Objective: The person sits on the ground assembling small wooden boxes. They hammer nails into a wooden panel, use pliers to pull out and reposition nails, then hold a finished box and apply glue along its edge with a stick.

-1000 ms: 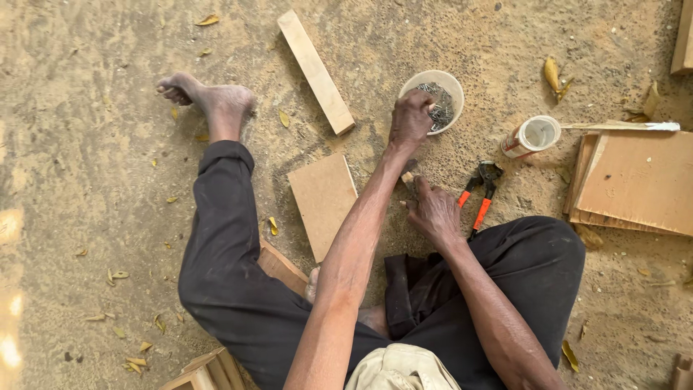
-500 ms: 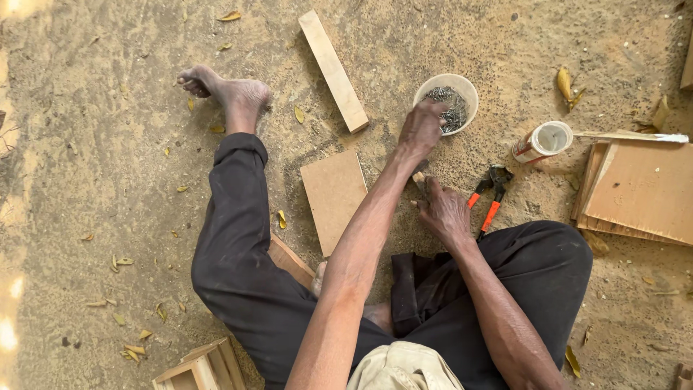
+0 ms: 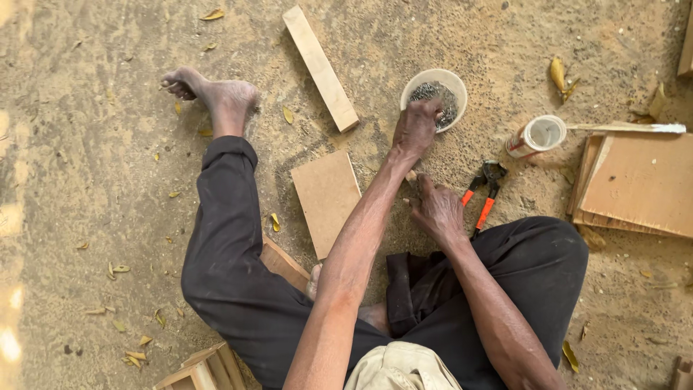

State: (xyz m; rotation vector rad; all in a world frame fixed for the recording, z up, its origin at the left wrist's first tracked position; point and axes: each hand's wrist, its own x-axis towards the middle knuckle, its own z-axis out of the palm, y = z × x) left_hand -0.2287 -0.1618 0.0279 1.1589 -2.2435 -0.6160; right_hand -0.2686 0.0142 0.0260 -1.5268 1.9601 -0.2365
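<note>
A: Two hands (image 3: 417, 126), both forward. Left hand dips into the white cup (image 3: 448, 81) of small nails, fingers pinched narrow at the near rim; what they hold, can't tell.

B: Right hand (image 3: 437, 209)?

A: Loosely curled on the ground beside the red-handled pincers (image 3: 485, 189), holding nothing visible. Cup sits within arm's reach (likely deliberate).

B: Room?

A: Open sand left of the flat board (image 3: 326, 198); stacked panels (image 3: 639, 189) crowd the right.

bowl (image 3: 456, 85): white, grey contents
pliers (image 3: 482, 189): orange handles, black head
trousers (image 3: 238, 289): black
boards (image 3: 326, 198): pale tan
</note>
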